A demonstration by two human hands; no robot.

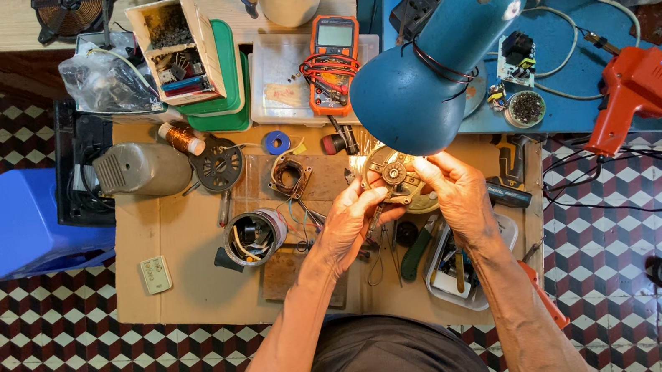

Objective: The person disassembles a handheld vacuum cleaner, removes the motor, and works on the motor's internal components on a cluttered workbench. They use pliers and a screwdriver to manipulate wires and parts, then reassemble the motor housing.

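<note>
Under a blue desk lamp point(439, 55), both hands hold a round metal motor part point(394, 175) with a brass-coloured centre, lit brightly. My left hand point(350, 222) grips its left rim, fingers curled, with a thin tool or wire seeming to hang below the fingers. My right hand point(458, 192) grips the right rim, thumb on top. The part hovers just above a cardboard work mat point(182, 272).
On the mat lie a metal cup of parts point(256, 237), a small wound coil point(290, 175), a fan grille disc point(219, 164), a copper wire spool point(181, 138) and a grey motor housing point(142, 169). An orange multimeter point(332, 61), green trays, a blue stool point(20, 222) and an orange power tool point(656, 91) surround it.
</note>
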